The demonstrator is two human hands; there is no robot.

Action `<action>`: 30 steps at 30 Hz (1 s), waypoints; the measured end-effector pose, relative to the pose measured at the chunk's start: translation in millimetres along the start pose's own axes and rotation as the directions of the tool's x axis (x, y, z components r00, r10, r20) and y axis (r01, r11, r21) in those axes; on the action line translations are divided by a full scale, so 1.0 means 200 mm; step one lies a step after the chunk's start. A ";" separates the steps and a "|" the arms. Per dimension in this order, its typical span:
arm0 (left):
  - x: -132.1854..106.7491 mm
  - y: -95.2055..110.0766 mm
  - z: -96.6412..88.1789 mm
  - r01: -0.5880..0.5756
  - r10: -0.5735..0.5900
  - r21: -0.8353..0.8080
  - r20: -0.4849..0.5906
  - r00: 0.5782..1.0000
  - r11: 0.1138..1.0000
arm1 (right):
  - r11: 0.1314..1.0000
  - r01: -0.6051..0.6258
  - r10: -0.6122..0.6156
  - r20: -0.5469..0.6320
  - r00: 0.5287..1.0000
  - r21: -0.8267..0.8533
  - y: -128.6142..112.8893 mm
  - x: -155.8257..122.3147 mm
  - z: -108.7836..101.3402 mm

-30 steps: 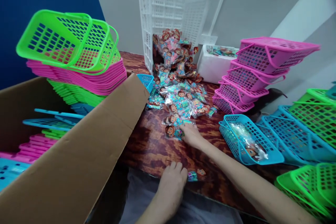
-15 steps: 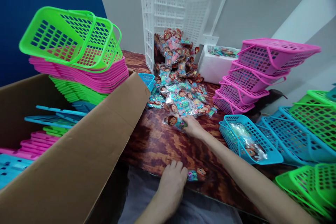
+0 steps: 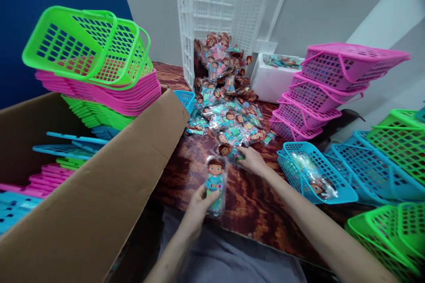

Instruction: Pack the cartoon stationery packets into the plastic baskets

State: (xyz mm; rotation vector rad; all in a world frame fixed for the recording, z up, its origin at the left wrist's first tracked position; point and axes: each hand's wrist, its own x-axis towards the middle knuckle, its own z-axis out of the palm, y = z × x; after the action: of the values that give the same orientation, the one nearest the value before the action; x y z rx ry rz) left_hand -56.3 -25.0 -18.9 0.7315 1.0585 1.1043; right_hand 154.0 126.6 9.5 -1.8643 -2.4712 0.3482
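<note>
My left hand point(image 3: 198, 207) is closed, thumb in front, round the lower part of a clear packet point(image 3: 215, 181) printed with a cartoon child in turquoise. This packet is held face up above the front of the wooden table. Farther forward, my right hand point(image 3: 254, 160) has its fingers closed on the end of another cartoon packet point(image 3: 229, 152). That one lies at the near edge of a loose heap of similar packets point(image 3: 232, 119). My right fingertips are partly hidden.
The heap spills from a white crate point(image 3: 186, 31) on its side. Left stands a cardboard box point(image 3: 146, 150) with stacked baskets point(image 3: 89, 48). Right are pink baskets point(image 3: 328, 75), a blue basket point(image 3: 288, 172) holding packets, and green baskets point(image 3: 375, 230). A white foam box point(image 3: 265, 82) sits behind.
My left hand has lifted a packet from the table's front edge and turned it face up. My right hand has shifted slightly right, still with its packet.
</note>
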 end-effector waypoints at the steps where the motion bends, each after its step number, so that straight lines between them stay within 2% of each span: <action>1: 0.02 -0.01 0.00 0.059 -0.061 -0.187 -0.006 0.998 0.981 | 1.000 -0.008 0.008 -0.024 1.000 0.005 0.02 -0.02 0.00; 2: 0.03 -0.03 0.01 0.107 -0.111 -0.343 0.009 0.994 0.933 | 1.000 -0.011 0.012 -0.049 0.999 0.010 0.03 -0.03 0.00; 4: 0.06 -0.06 0.01 0.193 -0.175 -0.550 0.086 0.981 0.813 | 1.000 -0.001 0.003 -0.096 0.995 0.020 0.03 -0.08 0.00; 7: 0.08 -0.10 0.02 0.295 -0.227 -0.652 0.190 0.955 0.699 | 0.999 0.007 -0.001 -0.150 0.989 0.040 0.01 -0.15 0.04; 9: 0.08 -0.12 0.02 0.314 -0.239 -0.656 0.205 0.949 0.687 | 0.980 0.003 0.031 -0.169 0.985 0.198 0.00 -0.20 0.07; 10: 0.08 -0.13 0.01 0.322 -0.244 -0.659 0.212 0.946 0.679 | 0.941 0.001 0.058 -0.164 0.985 0.339 0.00 -0.23 0.09; 12: 0.07 -0.14 0.00 0.336 -0.253 -0.665 0.222 0.942 0.667 | 0.781 -0.013 0.115 -0.124 0.986 0.624 -0.02 -0.29 0.13; 13: 0.06 -0.14 -0.01 0.342 -0.257 -0.666 0.226 0.939 0.663 | 0.710 -0.027 0.141 -0.105 0.984 0.704 -0.03 -0.33 0.15; 14: 0.06 -0.15 -0.01 0.348 -0.263 -0.665 0.229 0.937 0.661 | 0.694 -0.046 0.169 -0.100 0.981 0.718 -0.05 -0.36 0.16; 16: 0.04 -0.15 -0.03 0.359 -0.276 -0.662 0.232 0.933 0.658 | 0.804 -0.081 0.204 -0.145 0.968 0.589 -0.09 -0.45 0.17; 18: 0.04 -0.15 -0.03 0.372 -0.294 -0.652 0.231 0.928 0.661 | 0.935 -0.088 0.166 -0.206 0.964 0.342 -0.15 -0.52 0.18; 20: 0.03 -0.14 -0.02 0.378 -0.309 -0.631 0.222 0.925 0.677 | 0.984 -0.058 0.094 -0.213 0.973 0.170 -0.20 -0.57 0.18; 21: 0.03 -0.14 -0.02 0.377 -0.314 -0.621 0.215 0.925 0.687 | 0.988 -0.037 0.068 -0.205 0.977 0.148 -0.21 -0.59 0.18; 25: 0.02 -0.10 0.02 0.371 -0.342 -0.625 0.173 0.924 0.687 | 0.946 -0.022 0.083 -0.174 0.981 0.324 -0.21 -0.64 0.18; 30: 0.03 -0.07 0.05 0.407 -0.380 -0.629 0.186 0.906 0.662 | 0.814 -0.071 0.162 -0.107 0.981 0.576 -0.19 -0.69 0.21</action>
State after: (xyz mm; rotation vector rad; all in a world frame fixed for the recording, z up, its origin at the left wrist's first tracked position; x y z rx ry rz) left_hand -42.2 -24.5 -29.7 -0.0599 0.6640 0.9755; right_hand 150.7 -22.0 -8.2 -1.6964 -1.8624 0.8153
